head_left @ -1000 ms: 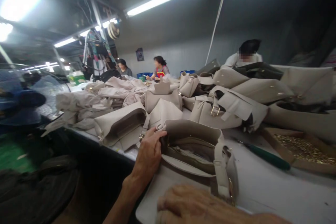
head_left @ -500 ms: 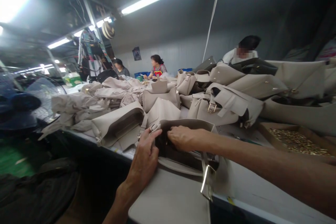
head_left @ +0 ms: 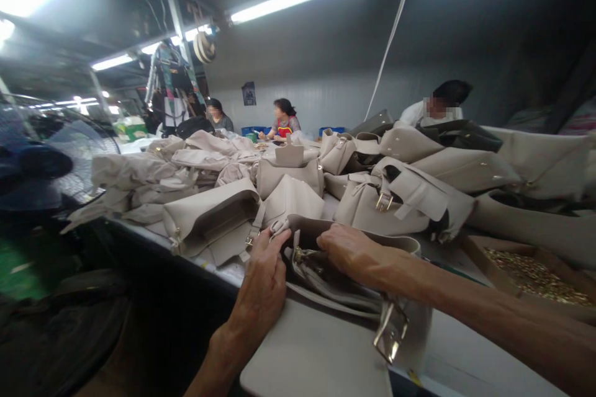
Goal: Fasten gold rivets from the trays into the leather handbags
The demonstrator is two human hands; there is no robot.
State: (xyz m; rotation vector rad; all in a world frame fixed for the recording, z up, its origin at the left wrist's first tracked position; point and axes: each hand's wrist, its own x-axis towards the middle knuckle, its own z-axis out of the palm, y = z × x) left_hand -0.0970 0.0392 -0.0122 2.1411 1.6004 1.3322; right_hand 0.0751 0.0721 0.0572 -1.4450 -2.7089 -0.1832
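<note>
The left hand (head_left: 261,276) grips the left end of an open beige handbag (head_left: 335,305), its fingers at the rim beside a small strap loop (head_left: 279,227). The right hand (head_left: 351,251) reaches over the bag's right end into its mouth, fingers bent; whether they pinch anything cannot be told. The bag sits at the near edge of the table (head_left: 484,353), its flap (head_left: 316,353) hanging toward the near side and a shiny buckle (head_left: 390,334) at its near right corner. To the right, a shallow box (head_left: 477,258) holds small brass-coloured pieces (head_left: 535,276). Another open bag (head_left: 209,208) lies to the left. Farther off are more beige bags (head_left: 288,180) and three seated people (head_left: 284,127).
</note>
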